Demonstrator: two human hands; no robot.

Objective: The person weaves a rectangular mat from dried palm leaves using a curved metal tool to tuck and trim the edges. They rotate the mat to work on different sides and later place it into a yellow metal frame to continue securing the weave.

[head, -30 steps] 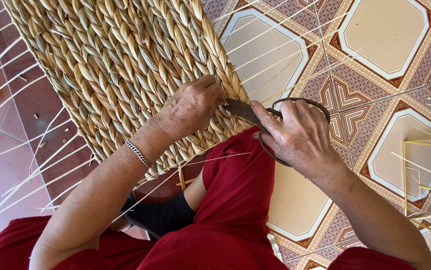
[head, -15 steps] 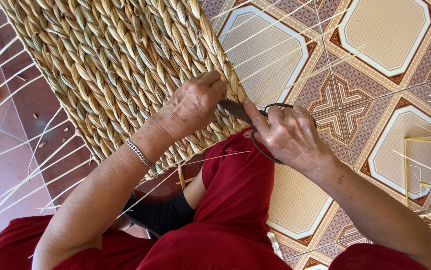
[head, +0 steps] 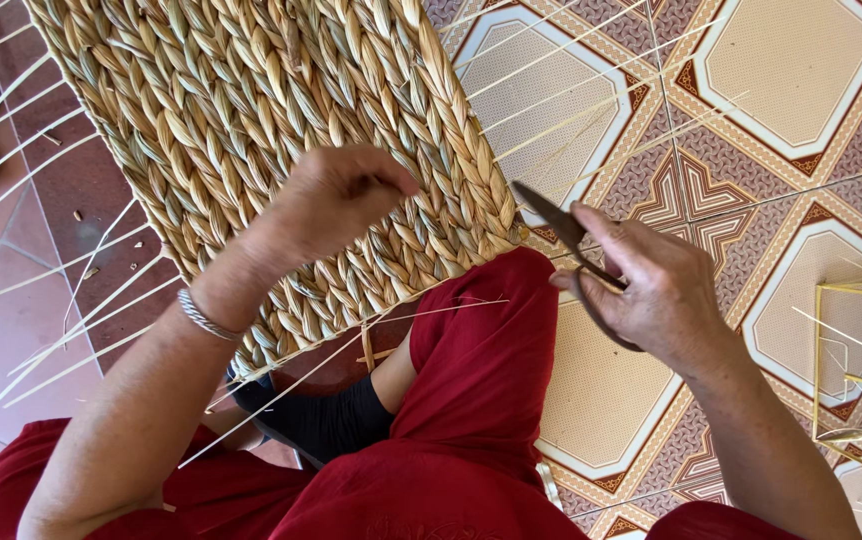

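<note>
L hand lifted off woven mat, loosely curled, empty; R hand grips scissors, pulled back from the edge; snip looks done.

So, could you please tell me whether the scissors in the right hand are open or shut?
Shut, as far as shows: the scissors in the right hand present one dark pointed blade with no gap, near the mat edge.

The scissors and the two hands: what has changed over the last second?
The right hand has drawn the scissors away from the woven mat edge, so they no longer meet the left hand. The left hand has lifted off that edge, fingers curled. The mat stays on the red-clad knee, and the grip on the scissors is unchanged.
</note>
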